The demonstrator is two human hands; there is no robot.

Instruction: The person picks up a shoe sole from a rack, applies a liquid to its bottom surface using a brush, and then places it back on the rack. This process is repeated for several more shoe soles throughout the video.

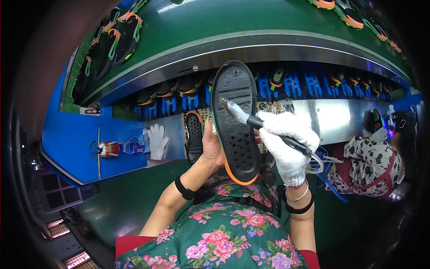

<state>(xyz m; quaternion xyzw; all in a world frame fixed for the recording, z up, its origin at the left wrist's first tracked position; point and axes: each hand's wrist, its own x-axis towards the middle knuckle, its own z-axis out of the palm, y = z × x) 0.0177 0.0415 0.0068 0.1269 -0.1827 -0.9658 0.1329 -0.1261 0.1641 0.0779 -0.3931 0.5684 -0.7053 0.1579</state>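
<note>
My bare left hand (212, 147) grips a black shoe sole (245, 163) with an orange edge at its lower end. The sole stands lengthwise in front of me, its inner face with ribs and round holes toward me. In my right hand (289, 143), which wears a white knitted glove, is a brush (254, 121) with a black handle. A thin pale tube (320, 166) hangs by the handle. The bristle end lies over the sole's upper half; whether it touches is hard to tell. A second black sole (194, 136) lies left of my left hand.
A white glove (156, 141), a clear bottle (134, 148) and a red packet (109, 149) are on the blue table at left. Shoes (127, 40) ride the green belt (233, 20) above a lower row of shoes on blue holders (293, 85). A co-worker (369, 166) sits at right.
</note>
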